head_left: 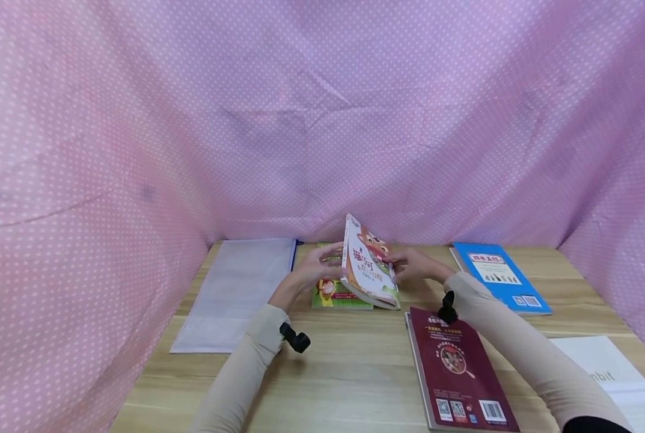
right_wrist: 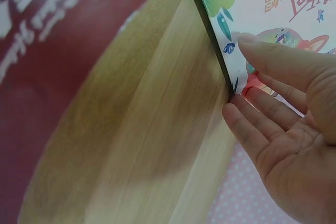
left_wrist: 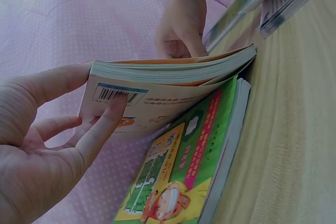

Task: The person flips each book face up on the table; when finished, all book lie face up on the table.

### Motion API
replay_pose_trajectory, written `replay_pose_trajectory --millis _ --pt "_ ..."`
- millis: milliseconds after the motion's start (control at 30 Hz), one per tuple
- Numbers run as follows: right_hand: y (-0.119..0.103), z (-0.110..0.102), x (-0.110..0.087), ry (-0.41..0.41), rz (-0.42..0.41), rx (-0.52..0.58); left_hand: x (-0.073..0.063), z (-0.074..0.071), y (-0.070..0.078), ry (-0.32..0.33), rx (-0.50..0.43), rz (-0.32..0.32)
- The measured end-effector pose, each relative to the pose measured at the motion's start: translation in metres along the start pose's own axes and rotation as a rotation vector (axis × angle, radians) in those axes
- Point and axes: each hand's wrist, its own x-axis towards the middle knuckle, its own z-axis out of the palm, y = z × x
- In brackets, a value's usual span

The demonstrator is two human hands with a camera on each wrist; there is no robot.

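Both hands hold a white children's book [head_left: 366, 273] with a cartoon animal on its cover, tilted above the far middle of the table. My left hand [head_left: 315, 267] grips it by the spine side; in the left wrist view, one finger lies over the barcode on the back cover. At the opposite edge, my right hand [head_left: 416, 266] pinches the book, its thumb on the front cover in the right wrist view. Beneath the raised book lies a green book [left_wrist: 181, 166], partly covered by it in the head view.
A translucent zip folder [head_left: 235, 294] lies at the left. Below the right forearm is a maroon book [head_left: 463, 373]. A blue book [head_left: 498, 276] lies at the back right, and a white printed item [head_left: 620, 373] at the right edge. Pink dotted cloth [head_left: 322, 120] hangs behind the table.
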Motion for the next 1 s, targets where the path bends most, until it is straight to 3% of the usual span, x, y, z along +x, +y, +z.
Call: replay_pose_trajectory --millis 233,433,767,1000 --pt "0.005 -0.001 -0.002 0.021 -0.017 -0.092 -0.003 0.001 -0.008 -0.005 0.048 0.004" --pt "0.011 -0.005 -0.006 0.008 0.068 -0.088 -0.002 0.007 -0.015 -0.008 0.053 0.008" --pt "0.018 -0.014 -0.019 0.005 0.116 -0.140 0.007 0.024 -0.019 0.004 0.057 -0.008" --pt "0.023 -0.021 -0.032 0.022 0.102 -0.153 0.016 0.039 -0.018 -0.004 0.046 -0.021"
